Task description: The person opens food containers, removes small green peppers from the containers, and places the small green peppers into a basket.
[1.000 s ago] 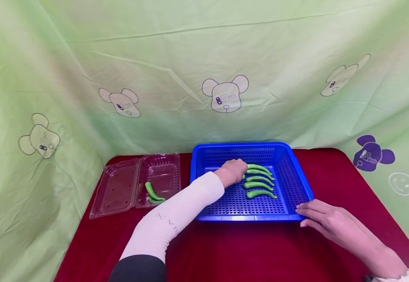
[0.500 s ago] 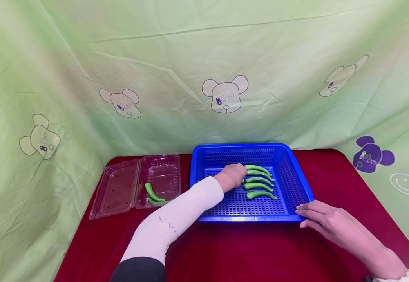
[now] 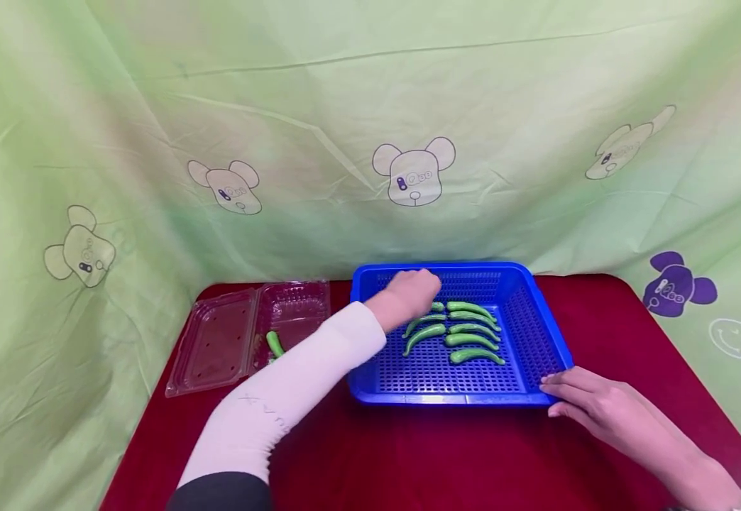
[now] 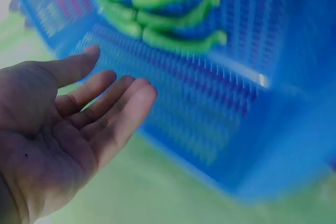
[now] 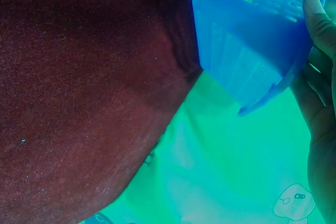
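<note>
My left hand point(image 3: 415, 292) is above the blue plastic basket point(image 3: 460, 399), over its back left part. In the left wrist view the same hand point(image 4: 79, 124) has loosely bent fingers and a bare palm. Green chili peppers lie in two columns on the basket floor. The lowest pepper of the left column point(image 3: 424, 339) shows fully, while the hand partly covers that column's far end. Several more form the right column, such as the front one point(image 3: 475, 356). My right hand point(image 3: 600, 404) grips the basket's front right corner, its thumb on the outer wall in the right wrist view.
An opened clear clamshell box point(image 3: 213, 341) stands left of the basket. One green pepper point(image 3: 275, 344) shows inside it, partly behind my left sleeve point(image 3: 294, 376). A red cloth point(image 3: 441, 454) covers the table, and a green printed curtain point(image 3: 319, 142) hangs close behind.
My left hand has let go and lifted up and to the left, uncovering peppers of the left column. The left forearm now hides more of the clamshell box. My right hand stays at the corner.
</note>
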### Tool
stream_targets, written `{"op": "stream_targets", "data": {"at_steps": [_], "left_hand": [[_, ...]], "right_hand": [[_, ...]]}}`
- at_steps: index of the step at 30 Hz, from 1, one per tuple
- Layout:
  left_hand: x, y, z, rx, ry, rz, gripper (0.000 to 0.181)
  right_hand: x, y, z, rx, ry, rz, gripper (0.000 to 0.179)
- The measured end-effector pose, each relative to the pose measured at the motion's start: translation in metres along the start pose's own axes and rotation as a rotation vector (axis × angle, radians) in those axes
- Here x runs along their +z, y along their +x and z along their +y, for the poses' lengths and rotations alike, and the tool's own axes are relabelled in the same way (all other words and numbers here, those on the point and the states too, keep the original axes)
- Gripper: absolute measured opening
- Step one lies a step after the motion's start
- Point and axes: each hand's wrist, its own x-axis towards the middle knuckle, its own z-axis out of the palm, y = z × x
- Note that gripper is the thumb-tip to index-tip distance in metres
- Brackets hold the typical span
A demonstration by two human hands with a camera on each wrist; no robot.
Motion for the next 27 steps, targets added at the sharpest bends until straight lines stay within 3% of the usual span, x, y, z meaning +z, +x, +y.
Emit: {"op": "stream_targets", "data": {"at_steps": [4, 8, 12, 15, 18, 22, 27], "left_hand": [[-0.01, -0.021, -0.038, -0.088, -0.066, 0.042, 0.017], [0.001, -0.047, -0.087, -0.223, -0.102, 0.059, 0.018], [0.013, -0.076, -0.129, -0.331, -0.104, 0.027, 0.017], [0.019, -0.096, -0.152, -0.385, -0.129, -0.044, 0.022], [0.023, -0.112, -0.166, -0.422, -0.155, -0.147, 0.025], [0.031, -0.124, -0.172, -0.44, -0.201, -0.279, 0.016], [0.047, -0.128, -0.166, -0.479, -0.186, -0.327, 0.009]], "right_hand": [[0.0, -0.002, -0.001, 0.004, 0.015, 0.001, 0.051], [0.0, -0.003, -0.001, 0.009, 0.032, 0.005, 0.052], [0.0, -0.002, 0.002, 0.0, 0.029, 0.021, 0.052], [-0.001, -0.002, 0.002, -0.011, 0.014, 0.028, 0.053], [-0.002, -0.002, 0.003, -0.013, 0.029, 0.032, 0.053], [-0.002, -0.002, 0.003, -0.011, 0.053, 0.031, 0.052], [-0.001, 0.0, 0.002, -0.001, 0.046, 0.01, 0.051]]}}
